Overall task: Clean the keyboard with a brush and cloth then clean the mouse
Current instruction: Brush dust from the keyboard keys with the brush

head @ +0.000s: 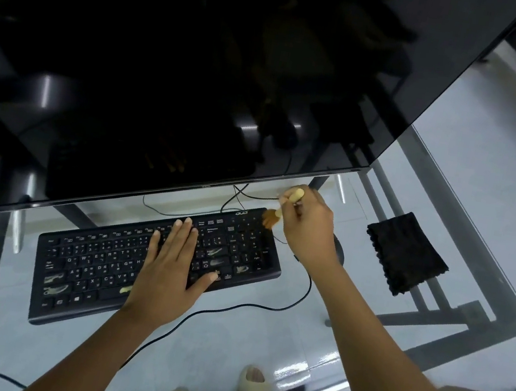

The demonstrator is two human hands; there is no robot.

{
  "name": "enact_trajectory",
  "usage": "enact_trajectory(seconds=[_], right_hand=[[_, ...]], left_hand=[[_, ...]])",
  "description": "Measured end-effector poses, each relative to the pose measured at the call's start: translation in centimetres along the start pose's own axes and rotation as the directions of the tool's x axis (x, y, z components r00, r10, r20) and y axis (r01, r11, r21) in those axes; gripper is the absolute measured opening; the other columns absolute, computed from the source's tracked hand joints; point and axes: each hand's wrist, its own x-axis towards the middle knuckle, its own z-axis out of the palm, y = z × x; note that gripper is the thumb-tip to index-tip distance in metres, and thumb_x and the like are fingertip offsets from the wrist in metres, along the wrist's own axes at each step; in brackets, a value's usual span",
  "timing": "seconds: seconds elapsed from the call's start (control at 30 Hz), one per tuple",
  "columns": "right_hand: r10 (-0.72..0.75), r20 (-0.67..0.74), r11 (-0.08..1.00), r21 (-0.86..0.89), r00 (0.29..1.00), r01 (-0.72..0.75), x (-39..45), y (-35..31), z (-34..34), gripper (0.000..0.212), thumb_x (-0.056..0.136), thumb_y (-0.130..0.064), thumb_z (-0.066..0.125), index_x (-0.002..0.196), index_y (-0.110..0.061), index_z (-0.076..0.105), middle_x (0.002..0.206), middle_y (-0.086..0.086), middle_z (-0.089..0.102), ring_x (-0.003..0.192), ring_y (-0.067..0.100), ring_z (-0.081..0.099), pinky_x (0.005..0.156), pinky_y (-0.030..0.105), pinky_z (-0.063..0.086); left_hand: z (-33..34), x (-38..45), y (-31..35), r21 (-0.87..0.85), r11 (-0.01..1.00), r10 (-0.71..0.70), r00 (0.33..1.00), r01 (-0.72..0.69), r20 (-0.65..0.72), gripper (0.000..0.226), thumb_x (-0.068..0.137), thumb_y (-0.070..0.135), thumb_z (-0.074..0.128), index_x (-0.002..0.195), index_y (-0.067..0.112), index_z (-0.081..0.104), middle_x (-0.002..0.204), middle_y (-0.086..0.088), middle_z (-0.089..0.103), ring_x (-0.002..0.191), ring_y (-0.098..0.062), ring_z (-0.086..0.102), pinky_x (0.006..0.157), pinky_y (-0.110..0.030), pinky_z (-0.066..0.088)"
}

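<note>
A black keyboard (96, 271) lies on the glass desk, tilted up to the right. My left hand (172, 259) rests flat on its middle keys with the fingers straight. My right hand (307, 225) grips a small brush (275, 213) with a pale handle and orange-brown bristles. The bristles touch the keyboard's far right corner near the number pad. A black cloth (406, 254) lies folded on the desk to the right. The mouse is mostly hidden under my right wrist; only a dark edge (340, 250) shows.
A large dark monitor (202, 68) hangs over the far edge of the keyboard. A black cable (232, 308) loops across the glass desk (259, 347) in front of the keyboard. My feet in pale sandals (250, 383) show through the glass below.
</note>
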Motion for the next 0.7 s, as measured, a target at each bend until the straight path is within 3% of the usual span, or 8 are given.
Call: enact_trajectory(seconds=[0.13, 0.27, 0.33, 0.4, 0.47, 0.53, 0.63, 0.7], right_hand=[[-0.023, 0.218, 0.997, -0.061, 0.976, 0.037, 0.0, -0.2, -0.2, 0.014, 0.096, -0.02, 0.056, 0.088, -0.01, 0.061, 0.077, -0.002, 0.062, 0.062, 0.01, 0.06, 0.059, 0.02, 0.049], [-0.038, 0.023, 0.999, 0.007, 0.999, 0.038, -0.1, 0.1, -1.0, 0.013, 0.097, -0.018, 0.057, 0.089, -0.008, 0.06, 0.076, -0.003, 0.06, 0.059, 0.005, 0.055, 0.056, 0.012, 0.043], [-0.047, 0.166, 0.999, 0.004, 0.985, 0.047, -0.1, 0.3, -1.4, 0.017, 0.097, -0.023, 0.057, 0.089, -0.007, 0.059, 0.066, -0.006, 0.056, 0.054, 0.005, 0.05, 0.053, 0.014, 0.039], [-0.094, 0.259, 0.985, -0.116, 0.961, 0.128, -0.7, 0.7, -1.2, 0.018, 0.096, -0.025, 0.057, 0.089, -0.009, 0.059, 0.075, -0.002, 0.057, 0.06, 0.009, 0.051, 0.058, 0.021, 0.041], [-0.123, 0.133, 0.98, -0.142, 0.984, 0.141, -0.9, 1.3, -1.0, 0.015, 0.097, -0.022, 0.056, 0.091, -0.009, 0.06, 0.085, 0.001, 0.06, 0.066, 0.013, 0.055, 0.061, 0.021, 0.043], [-0.061, 0.04, 0.998, -0.007, 0.997, 0.061, -1.0, 1.2, -1.6, 0.014, 0.096, -0.021, 0.057, 0.09, -0.009, 0.06, 0.078, -0.001, 0.061, 0.059, 0.007, 0.054, 0.055, 0.011, 0.041], [-0.055, 0.269, 0.998, -0.027, 0.962, 0.065, -1.1, 1.3, -1.7, 0.016, 0.096, -0.025, 0.058, 0.087, -0.013, 0.059, 0.071, -0.007, 0.057, 0.059, 0.006, 0.053, 0.052, 0.01, 0.041], [-0.103, 0.248, 0.983, -0.12, 0.963, 0.136, -1.6, 1.4, -1.1, 0.014, 0.097, -0.024, 0.057, 0.089, -0.013, 0.059, 0.081, -0.006, 0.055, 0.063, 0.007, 0.052, 0.058, 0.014, 0.043]], left_hand=[[0.1, 0.0, -0.1, 0.014, 1.0, 0.018, 1.0, -0.018, 0.008, 0.097, 0.085, 0.077, 0.025, 0.15, 0.006, 0.018, 0.16, -0.004, 0.004, 0.148, -0.016, -0.004, 0.118, -0.045, -0.002], [-0.1, 0.1, 0.0, 0.021, 1.0, 0.021, 1.0, -0.022, 0.021, 0.106, 0.079, 0.083, 0.028, 0.151, 0.006, 0.016, 0.161, -0.004, 0.002, 0.148, -0.016, -0.006, 0.118, -0.043, -0.006], [-0.1, 0.1, -0.1, 0.033, 0.999, 0.029, 0.999, -0.03, 0.034, 0.108, 0.078, 0.085, 0.029, 0.151, 0.007, 0.015, 0.161, -0.004, 0.001, 0.148, -0.016, -0.006, 0.118, -0.043, -0.006], [-0.1, 0.1, -0.2, 0.044, 0.998, 0.033, 0.999, -0.035, 0.039, 0.108, 0.077, 0.085, 0.03, 0.151, 0.007, 0.016, 0.161, -0.004, 0.002, 0.148, -0.016, -0.006, 0.118, -0.043, -0.007], [-0.2, 0.0, -0.1, 0.048, 0.998, 0.032, 0.999, -0.034, 0.041, 0.109, 0.077, 0.085, 0.029, 0.151, 0.006, 0.018, 0.16, -0.005, 0.003, 0.148, -0.016, -0.005, 0.118, -0.042, -0.007], [-0.2, 0.1, 0.0, 0.051, 0.998, 0.03, 0.999, -0.032, 0.037, 0.109, 0.077, 0.086, 0.029, 0.151, 0.006, 0.019, 0.16, -0.005, 0.005, 0.148, -0.016, -0.004, 0.118, -0.041, -0.008], [-0.1, 0.1, 0.0, 0.055, 0.998, 0.033, 0.999, -0.035, 0.041, 0.108, 0.077, 0.085, 0.031, 0.15, 0.005, 0.021, 0.16, -0.006, 0.007, 0.148, -0.017, -0.002, 0.118, -0.041, -0.008], [-0.1, 0.1, -0.1, 0.058, 0.998, 0.03, 0.999, -0.032, 0.045, 0.109, 0.076, 0.085, 0.031, 0.15, 0.005, 0.021, 0.16, -0.006, 0.008, 0.148, -0.017, -0.001, 0.118, -0.04, -0.008]])
